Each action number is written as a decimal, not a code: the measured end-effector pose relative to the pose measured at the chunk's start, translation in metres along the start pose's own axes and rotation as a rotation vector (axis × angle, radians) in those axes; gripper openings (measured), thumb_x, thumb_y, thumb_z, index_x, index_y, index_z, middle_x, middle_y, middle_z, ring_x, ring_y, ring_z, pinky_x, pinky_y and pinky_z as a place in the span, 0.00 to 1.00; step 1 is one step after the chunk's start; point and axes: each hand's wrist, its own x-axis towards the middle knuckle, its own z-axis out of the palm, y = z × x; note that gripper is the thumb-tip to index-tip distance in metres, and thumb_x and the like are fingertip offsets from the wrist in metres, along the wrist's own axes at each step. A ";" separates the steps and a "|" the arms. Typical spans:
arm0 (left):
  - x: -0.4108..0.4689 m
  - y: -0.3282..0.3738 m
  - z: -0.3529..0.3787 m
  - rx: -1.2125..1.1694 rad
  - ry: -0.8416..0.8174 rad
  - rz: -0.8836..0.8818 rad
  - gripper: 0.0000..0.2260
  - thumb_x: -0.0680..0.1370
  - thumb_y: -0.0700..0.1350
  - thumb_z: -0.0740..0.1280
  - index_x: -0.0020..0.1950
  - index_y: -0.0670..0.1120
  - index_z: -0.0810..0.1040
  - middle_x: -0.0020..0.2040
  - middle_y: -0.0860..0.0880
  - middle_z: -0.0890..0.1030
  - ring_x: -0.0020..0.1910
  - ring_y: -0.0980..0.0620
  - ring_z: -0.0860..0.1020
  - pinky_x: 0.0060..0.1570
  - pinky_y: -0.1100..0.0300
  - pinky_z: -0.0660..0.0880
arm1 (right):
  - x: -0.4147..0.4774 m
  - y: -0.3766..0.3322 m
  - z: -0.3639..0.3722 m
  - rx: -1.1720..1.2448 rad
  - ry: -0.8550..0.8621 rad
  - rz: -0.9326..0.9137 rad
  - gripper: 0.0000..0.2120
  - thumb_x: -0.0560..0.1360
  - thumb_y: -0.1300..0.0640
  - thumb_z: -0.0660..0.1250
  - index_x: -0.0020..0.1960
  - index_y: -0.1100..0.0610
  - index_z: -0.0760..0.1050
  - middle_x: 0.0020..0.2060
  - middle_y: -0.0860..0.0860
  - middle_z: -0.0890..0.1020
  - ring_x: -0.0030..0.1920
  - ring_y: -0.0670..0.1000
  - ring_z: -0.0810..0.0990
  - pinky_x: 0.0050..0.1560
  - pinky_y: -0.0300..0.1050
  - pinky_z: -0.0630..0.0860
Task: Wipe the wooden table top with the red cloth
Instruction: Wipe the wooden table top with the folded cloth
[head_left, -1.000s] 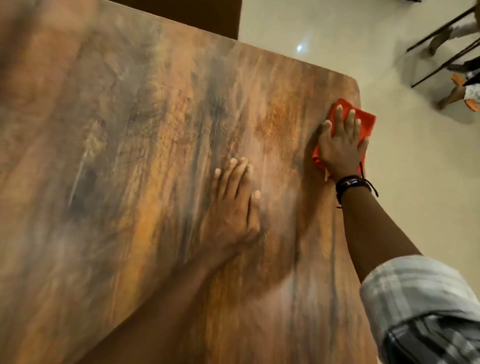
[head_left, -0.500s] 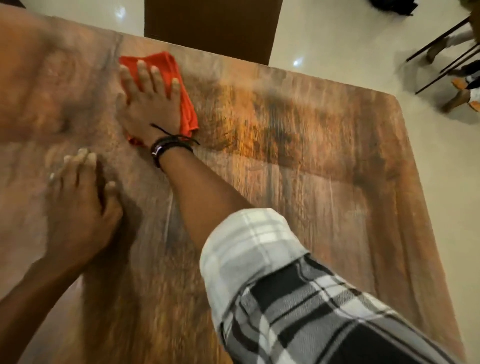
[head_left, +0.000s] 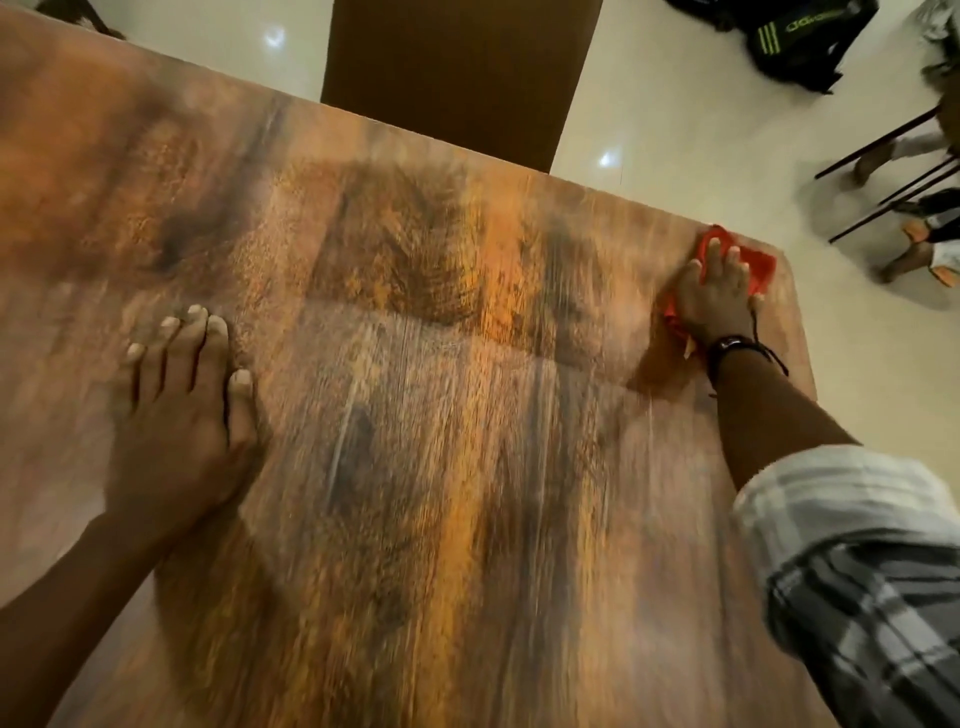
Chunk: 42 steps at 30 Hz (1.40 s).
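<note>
Cloth (head_left: 759, 266): red, pinned under right grip (head_left: 719, 304), whose straight fingers (head_left: 716, 255) press it, nothing clenched; desk (head_left: 467, 364) corner just beyond fingertips | left grip (head_left: 176, 415): flat on desk, holding nothing, well apart | change: cloth swept rightward along far edge | judgement: far strip likely wiped, nearer surface remains.

A broad stretch of bare wood runs across the bench (head_left: 467, 415) between the left hand (head_left: 176, 415), flat near the left side, and the right hand (head_left: 719, 301), pressing the red cloth (head_left: 758, 265) at the far right corner. The left forearm bars the near-left part. A dark brown chair back (head_left: 457, 78) stands just beyond the far edge
</note>
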 end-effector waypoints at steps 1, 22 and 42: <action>-0.001 0.000 0.003 0.015 0.034 0.013 0.25 0.83 0.48 0.49 0.78 0.39 0.60 0.77 0.38 0.62 0.78 0.49 0.52 0.76 0.39 0.54 | -0.001 -0.005 0.001 -0.003 0.011 0.047 0.28 0.85 0.44 0.43 0.82 0.49 0.43 0.82 0.52 0.43 0.81 0.55 0.42 0.79 0.62 0.37; -0.015 -0.018 -0.023 -0.687 0.561 -0.420 0.20 0.86 0.53 0.51 0.69 0.43 0.71 0.69 0.42 0.73 0.70 0.42 0.71 0.70 0.39 0.65 | -0.310 -0.348 0.137 -0.149 -0.098 -1.100 0.25 0.84 0.43 0.47 0.81 0.42 0.52 0.81 0.45 0.55 0.81 0.48 0.53 0.78 0.57 0.47; -0.082 0.039 -0.052 -0.541 0.112 -0.021 0.19 0.84 0.44 0.54 0.67 0.36 0.76 0.69 0.40 0.75 0.74 0.43 0.66 0.75 0.46 0.60 | -0.265 -0.245 0.104 -0.088 -0.003 -0.600 0.27 0.85 0.43 0.44 0.82 0.47 0.44 0.82 0.51 0.45 0.82 0.54 0.44 0.78 0.66 0.41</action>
